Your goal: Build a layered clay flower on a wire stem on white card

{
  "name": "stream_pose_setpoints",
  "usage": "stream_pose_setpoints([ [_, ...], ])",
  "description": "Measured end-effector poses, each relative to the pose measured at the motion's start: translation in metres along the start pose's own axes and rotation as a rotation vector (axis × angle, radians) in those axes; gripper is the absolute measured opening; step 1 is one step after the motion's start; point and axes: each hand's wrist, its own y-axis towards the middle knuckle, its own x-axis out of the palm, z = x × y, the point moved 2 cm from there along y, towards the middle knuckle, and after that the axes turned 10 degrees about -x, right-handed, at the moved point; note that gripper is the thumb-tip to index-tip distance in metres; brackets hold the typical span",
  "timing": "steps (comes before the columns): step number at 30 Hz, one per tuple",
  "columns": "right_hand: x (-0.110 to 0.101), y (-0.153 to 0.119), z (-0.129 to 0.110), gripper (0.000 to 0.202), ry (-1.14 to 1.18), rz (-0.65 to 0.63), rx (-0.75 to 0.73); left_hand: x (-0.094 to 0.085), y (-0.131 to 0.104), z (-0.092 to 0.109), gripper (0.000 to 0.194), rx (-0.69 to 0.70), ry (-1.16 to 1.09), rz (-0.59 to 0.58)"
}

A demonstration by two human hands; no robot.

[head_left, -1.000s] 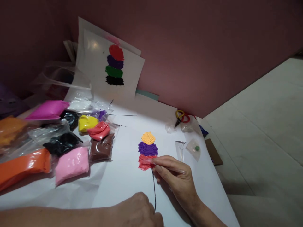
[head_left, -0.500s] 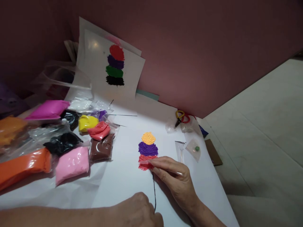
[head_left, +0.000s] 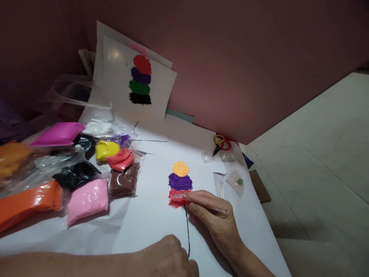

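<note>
My right hand [head_left: 217, 217] pinches a thin clear plastic stick [head_left: 178, 196], its tip lying over a band of red clay [head_left: 173, 203]. Above the red sit a ridged purple clay band [head_left: 180, 182] and a light orange clay blob [head_left: 181, 168], all stacked on white paper [head_left: 150, 215]. A thin black line [head_left: 188, 232] runs down from the red clay. At the bottom, my left hand [head_left: 170, 257] rests curled on the paper near the line's lower end. Its fingertips are hidden, and whatever they may hold does not show.
Bagged clay in several colours, including pink [head_left: 88, 201], orange [head_left: 34, 202] and brown [head_left: 123, 181], covers the left side. A sheet with painted bands [head_left: 115, 77] leans on the wall. Yellow-and-red scissors [head_left: 219, 144], a clear plastic fork [head_left: 221, 184] and a small bag [head_left: 236, 182] lie right.
My right hand has shifted slightly right and up with the clear stick, whose angle has changed a little over the red clay. My left hand has stayed put.
</note>
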Motion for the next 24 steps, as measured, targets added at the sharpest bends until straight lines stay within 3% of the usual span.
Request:
stream_pose_setpoints([
  [3,-0.0005,-0.0025,0.0037,0.014,0.008,0.027,0.058,-0.0027,0.0,0.0007,0.009,0.013,-0.01,0.001],
  [13,0.0006,-0.0024,0.0048,0.015,0.022,0.031,0.055,-0.0012,0.0007,0.0012,0.007,0.018,-0.039,-0.008],
  [24,0.0003,0.0,0.0001,0.021,-0.054,-0.034,-0.04,-0.0069,0.001,0.0016,0.005,0.015,-0.037,-0.011],
])
